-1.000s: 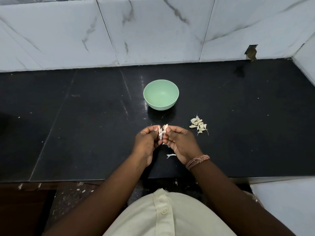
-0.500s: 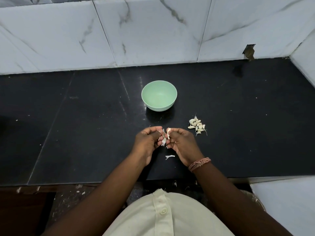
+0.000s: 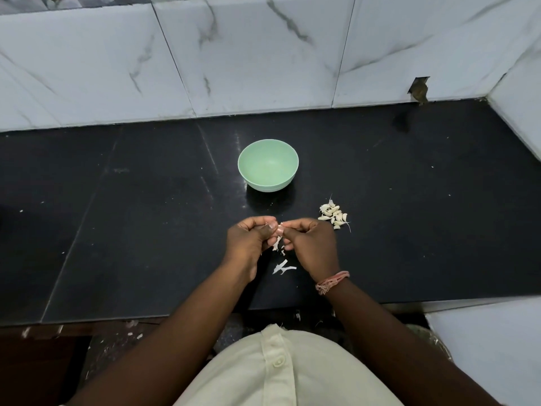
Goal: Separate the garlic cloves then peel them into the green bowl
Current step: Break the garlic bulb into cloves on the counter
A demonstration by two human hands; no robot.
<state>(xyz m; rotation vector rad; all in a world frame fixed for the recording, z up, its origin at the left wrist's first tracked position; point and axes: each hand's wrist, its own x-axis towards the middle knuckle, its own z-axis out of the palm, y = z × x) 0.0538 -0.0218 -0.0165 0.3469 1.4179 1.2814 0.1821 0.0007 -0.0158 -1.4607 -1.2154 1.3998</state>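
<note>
A pale green bowl point(image 3: 268, 165) stands on the black counter, with nothing visible inside it. In front of it my left hand point(image 3: 250, 238) and my right hand point(image 3: 311, 244) meet above the counter, both pinching one small garlic clove point(image 3: 280, 230) between fingertips. The clove is mostly hidden by my fingers. A shred of white skin point(image 3: 276, 246) hangs below it between the hands. A small heap of several separated garlic cloves point(image 3: 333, 215) lies just right of my right hand, in front and to the right of the bowl.
Loose bits of white peel point(image 3: 282, 267) lie on the counter point(image 3: 131, 230) under my hands. A marble-tiled wall point(image 3: 234, 60) runs behind the counter, with a second wall point(image 3: 518, 112) at the right end. The counter's front edge point(image 3: 146, 319) is close to my body.
My hands have shifted slightly nearer together around the clove. More skin now hangs loose below it, and less of the clove shows above my fingers.
</note>
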